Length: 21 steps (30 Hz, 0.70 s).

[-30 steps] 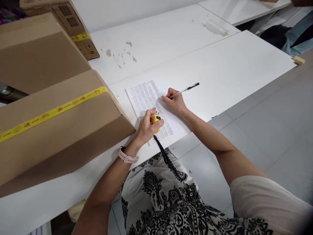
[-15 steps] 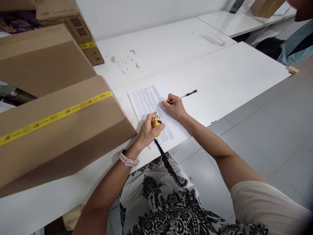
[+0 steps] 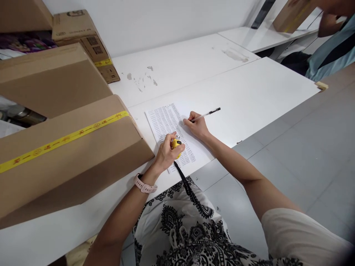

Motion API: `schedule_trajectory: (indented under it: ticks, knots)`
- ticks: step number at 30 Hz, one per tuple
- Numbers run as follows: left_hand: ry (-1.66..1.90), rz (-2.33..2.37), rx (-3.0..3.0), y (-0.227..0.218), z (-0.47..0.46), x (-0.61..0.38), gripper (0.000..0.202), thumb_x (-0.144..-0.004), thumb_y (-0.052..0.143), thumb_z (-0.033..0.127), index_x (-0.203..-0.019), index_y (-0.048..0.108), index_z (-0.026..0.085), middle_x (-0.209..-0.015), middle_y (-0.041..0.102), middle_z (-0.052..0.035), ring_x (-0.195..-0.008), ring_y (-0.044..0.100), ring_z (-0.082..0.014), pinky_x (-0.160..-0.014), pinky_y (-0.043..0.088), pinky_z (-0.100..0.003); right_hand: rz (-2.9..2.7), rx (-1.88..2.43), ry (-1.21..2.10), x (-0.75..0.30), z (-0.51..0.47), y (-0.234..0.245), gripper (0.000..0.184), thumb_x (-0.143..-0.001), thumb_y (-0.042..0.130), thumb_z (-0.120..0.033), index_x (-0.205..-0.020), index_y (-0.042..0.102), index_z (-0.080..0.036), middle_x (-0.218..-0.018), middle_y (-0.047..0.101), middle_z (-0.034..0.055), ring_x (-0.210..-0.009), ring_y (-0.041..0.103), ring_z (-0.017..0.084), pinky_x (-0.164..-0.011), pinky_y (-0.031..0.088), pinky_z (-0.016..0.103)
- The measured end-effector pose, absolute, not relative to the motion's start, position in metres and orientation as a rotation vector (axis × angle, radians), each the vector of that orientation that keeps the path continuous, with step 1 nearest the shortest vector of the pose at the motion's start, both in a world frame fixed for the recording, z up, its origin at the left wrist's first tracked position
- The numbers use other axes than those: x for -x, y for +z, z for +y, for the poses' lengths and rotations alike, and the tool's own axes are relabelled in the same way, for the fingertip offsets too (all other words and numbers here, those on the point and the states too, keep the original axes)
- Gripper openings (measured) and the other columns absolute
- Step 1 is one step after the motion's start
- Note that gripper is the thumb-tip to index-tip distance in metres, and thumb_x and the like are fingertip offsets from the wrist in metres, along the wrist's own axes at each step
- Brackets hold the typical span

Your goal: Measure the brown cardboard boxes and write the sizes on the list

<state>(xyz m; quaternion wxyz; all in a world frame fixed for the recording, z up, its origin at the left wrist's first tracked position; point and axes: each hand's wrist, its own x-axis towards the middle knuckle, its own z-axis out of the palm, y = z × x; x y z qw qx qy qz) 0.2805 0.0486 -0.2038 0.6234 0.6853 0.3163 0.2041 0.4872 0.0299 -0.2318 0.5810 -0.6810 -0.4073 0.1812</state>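
Observation:
A printed sheet of paper [image 3: 163, 120], covered with columns of small text, lies near the front edge of the white table. My left hand [image 3: 165, 153] is closed around a yellow tape measure [image 3: 176, 148] over the lower part of the sheet. From the tape measure a black strap [image 3: 183, 177] hangs down over the table edge. Resting at the sheet's right side, my right hand [image 3: 198, 125] grips a clear pen [image 3: 208, 113] with a black end. The pen's tip is hidden by my fingers.
A large cardboard box [image 3: 69, 155] with yellow tape stands close to my left arm, with more boxes [image 3: 83, 44] behind it. The white table [image 3: 233, 96] extends to the right. At the far right is another person [image 3: 330, 48] beside a box [image 3: 294, 16].
The view has shifted slightly, so the table and boxes appear a little lower. Both hands keep their holds and stay at about the same places on the sheet. The other person shows more.

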Motion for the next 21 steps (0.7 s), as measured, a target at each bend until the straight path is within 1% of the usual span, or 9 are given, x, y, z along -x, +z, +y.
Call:
schedule_trajectory:
  ticks: [4,9,14,21]
  knots:
    - [0.462,0.724,-1.585,-0.2035,0.049,-0.2808,0.031,-0.078,0.067,0.035,-0.103,0.053,0.022,-0.148,0.054,-0.0196,-0.087,0.069,-0.0177,-0.076,0.056,-0.036,-0.947,1.62,0.438,-0.4857,0.0292,-0.2279,0.028,-0.071,0.063,-0.025,-0.059,0.038,-0.022,-0.057,0.035,-0.0062,-0.057,0.027,0.01,-0.054,0.022,0.027]
    - [0.447,0.726,-1.59,-0.1999,0.0489,-0.28,0.03,-0.079,0.067,0.036,-0.102,0.054,0.022,-0.15,0.052,-0.02,-0.091,0.07,-0.0198,-0.079,0.056,-0.037,-0.953,1.602,0.436,-0.4837,0.0281,-0.2252,0.027,-0.071,0.063,-0.025,-0.059,0.039,-0.023,-0.056,0.035,-0.0067,-0.056,0.027,0.01,-0.054,0.023,0.028]
    - [0.438,0.73,-1.587,-0.1984,0.0486,-0.2799,0.031,-0.078,0.067,0.037,-0.102,0.054,0.021,-0.151,0.051,-0.0198,-0.09,0.07,-0.019,-0.079,0.056,-0.038,-0.958,1.595,0.431,-0.4838,0.0285,-0.2255,0.027,-0.07,0.063,-0.026,-0.059,0.039,-0.023,-0.056,0.035,-0.007,-0.056,0.027,0.01,-0.054,0.022,0.028]
    - [0.454,0.723,-1.579,-0.2003,0.0488,-0.28,0.031,-0.078,0.068,0.034,-0.102,0.054,0.021,-0.149,0.053,-0.0203,-0.087,0.069,-0.0178,-0.079,0.057,-0.037,-0.964,1.624,0.441,-0.4861,0.0295,-0.2271,0.027,-0.069,0.062,-0.022,-0.057,0.038,-0.022,-0.055,0.035,-0.0067,-0.056,0.027,0.01,-0.053,0.022,0.027]
